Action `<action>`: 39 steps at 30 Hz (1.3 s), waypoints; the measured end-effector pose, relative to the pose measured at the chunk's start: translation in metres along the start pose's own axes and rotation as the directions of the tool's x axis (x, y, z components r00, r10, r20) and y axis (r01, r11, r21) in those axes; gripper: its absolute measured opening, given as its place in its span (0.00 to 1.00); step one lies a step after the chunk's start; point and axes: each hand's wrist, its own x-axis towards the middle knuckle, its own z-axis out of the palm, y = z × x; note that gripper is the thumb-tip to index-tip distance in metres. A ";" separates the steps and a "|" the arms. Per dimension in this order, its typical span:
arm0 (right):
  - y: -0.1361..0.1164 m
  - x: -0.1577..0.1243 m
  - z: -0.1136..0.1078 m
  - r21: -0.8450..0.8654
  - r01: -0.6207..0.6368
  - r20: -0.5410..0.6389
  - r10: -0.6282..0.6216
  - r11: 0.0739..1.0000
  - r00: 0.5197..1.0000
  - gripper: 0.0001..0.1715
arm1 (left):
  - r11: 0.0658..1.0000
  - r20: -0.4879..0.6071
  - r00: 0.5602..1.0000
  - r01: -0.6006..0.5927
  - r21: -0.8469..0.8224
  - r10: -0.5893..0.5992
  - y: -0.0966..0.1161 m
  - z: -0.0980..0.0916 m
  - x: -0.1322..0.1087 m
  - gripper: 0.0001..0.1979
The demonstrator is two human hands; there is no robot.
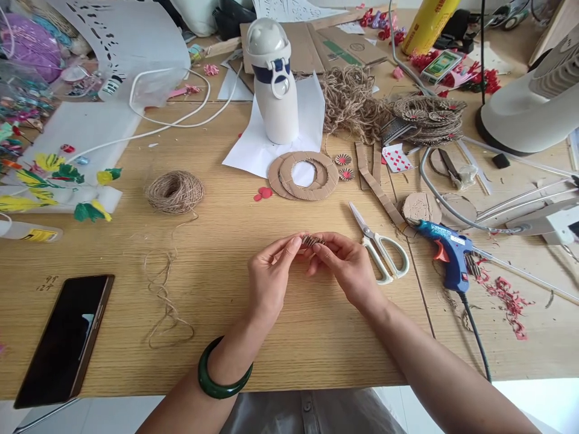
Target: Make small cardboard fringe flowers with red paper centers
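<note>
The left hand [271, 277] and right hand [344, 265] have their fingers curled closed, gripping a small ridged brown corrugated-cardboard strip [313, 241] between the fingertips. Pinching close together from both ends keeps it steady. White-handled steel scissors [371, 236] lie just beyond the right fingers.

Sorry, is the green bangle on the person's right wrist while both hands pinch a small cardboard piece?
No: the head view shows the green bangle on the left wrist; the left hand and right hand do pinch the small cardboard piece.
</note>
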 end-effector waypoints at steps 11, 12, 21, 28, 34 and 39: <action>-0.003 -0.002 0.000 -0.021 0.007 -0.038 -0.007 1.000 0.999 0.15 | 0.986 0.156 0.980 0.140 -0.087 -0.125 0.001 -0.003 0.002 0.12; -0.002 -0.002 0.000 -0.022 -0.001 -0.026 0.001 1.000 1.000 0.15 | 0.986 0.129 0.984 0.135 -0.092 -0.123 0.001 -0.003 0.002 0.11; -0.005 -0.002 0.003 0.012 -0.028 -0.008 0.028 1.000 1.000 0.15 | 0.975 0.080 0.986 0.158 -0.157 -0.147 0.004 -0.005 0.006 0.10; 0.002 -0.002 0.001 -0.174 0.030 -0.044 -0.038 0.984 0.998 0.20 | 0.936 0.118 0.967 0.248 -0.251 -0.224 0.013 -0.004 0.009 0.12; -0.029 -0.014 -0.006 -0.666 0.196 -0.051 -0.306 0.719 0.951 0.13 | 0.909 0.095 0.967 0.254 -0.329 -0.236 0.010 -0.006 0.013 0.13; -0.078 -0.049 -0.064 -0.963 -0.060 -0.195 -0.525 0.264 0.828 0.11 | 0.907 0.159 0.962 0.262 -0.328 -0.221 0.009 -0.006 0.010 0.14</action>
